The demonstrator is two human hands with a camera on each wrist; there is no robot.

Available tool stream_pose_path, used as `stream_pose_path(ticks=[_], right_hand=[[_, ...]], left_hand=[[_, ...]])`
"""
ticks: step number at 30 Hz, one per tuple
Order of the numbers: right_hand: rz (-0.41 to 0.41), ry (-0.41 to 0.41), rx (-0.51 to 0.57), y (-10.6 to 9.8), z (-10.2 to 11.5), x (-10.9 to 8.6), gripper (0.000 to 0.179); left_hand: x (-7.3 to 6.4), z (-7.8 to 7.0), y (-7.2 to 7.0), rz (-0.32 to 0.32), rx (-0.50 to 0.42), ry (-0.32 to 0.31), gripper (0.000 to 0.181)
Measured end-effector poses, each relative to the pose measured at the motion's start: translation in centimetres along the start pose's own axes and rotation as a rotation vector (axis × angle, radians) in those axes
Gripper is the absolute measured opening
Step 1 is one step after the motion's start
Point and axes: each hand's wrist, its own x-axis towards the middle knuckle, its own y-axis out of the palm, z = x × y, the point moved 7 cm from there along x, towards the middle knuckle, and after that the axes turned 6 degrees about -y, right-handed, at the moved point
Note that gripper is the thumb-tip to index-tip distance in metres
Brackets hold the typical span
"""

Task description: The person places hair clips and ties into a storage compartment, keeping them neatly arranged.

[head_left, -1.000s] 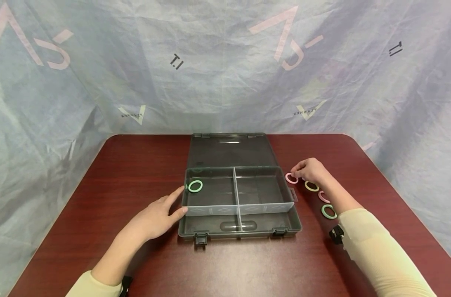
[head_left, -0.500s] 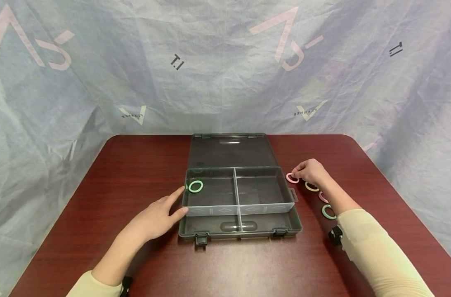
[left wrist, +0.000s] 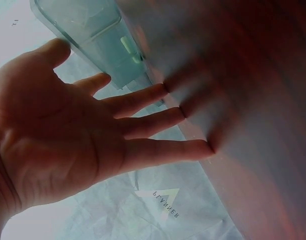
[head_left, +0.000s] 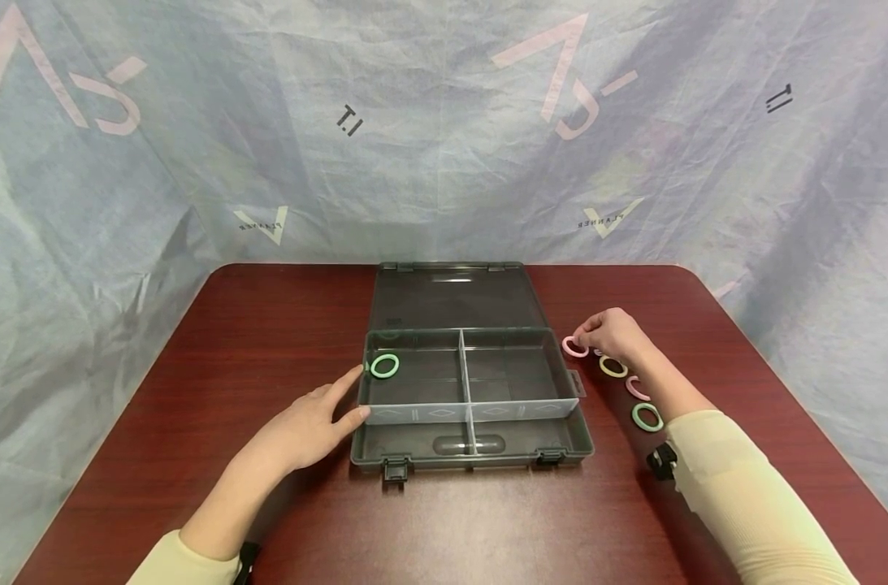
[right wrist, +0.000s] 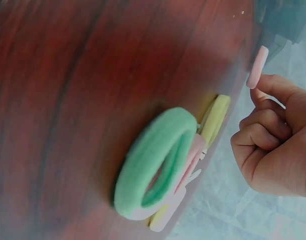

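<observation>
My right hand (head_left: 613, 335) pinches a pink hair tie (head_left: 565, 349) between thumb and index finger, just right of a grey see-through divided box (head_left: 473, 464). In the right wrist view, the pink hair tie (right wrist: 258, 67) stands on edge at the fingertips, other fingers curled in. My left hand (head_left: 305, 426) touches the box's left wall with straight, spread fingers. Its palm and fingers (left wrist: 153, 152) show in the left wrist view, with fingertips down at the table. A green hair tie (head_left: 396, 371) lies in the box's back left compartment.
Right of the box, under my right forearm, lie a yellow hair tie (head_left: 603, 370), another pink hair tie (head_left: 631, 390) and a green hair tie (head_left: 637, 422). The box's lid (head_left: 454, 301) lies opened toward the back. A printed curtain (head_left: 444, 162) hangs behind the table (head_left: 283, 309).
My right hand has risen very slightly with the pink hair tie between its fingertips. My left hand and the box have stayed in place.
</observation>
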Motion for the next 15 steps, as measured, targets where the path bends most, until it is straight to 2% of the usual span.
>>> stream_pose_path(ticks=[5,15], right_hand=[[0.005,0.014,0.015,-0.5,0.5,-0.1,0.017],[-0.005,-0.025,-0.005,-1.9,2.3,-0.1,0.018]], left_hand=[[0.0,0.0,-0.1,0.001,0.0,0.005,0.073],[0.2,0.3,0.0,0.004,-0.003,-0.004,0.073]])
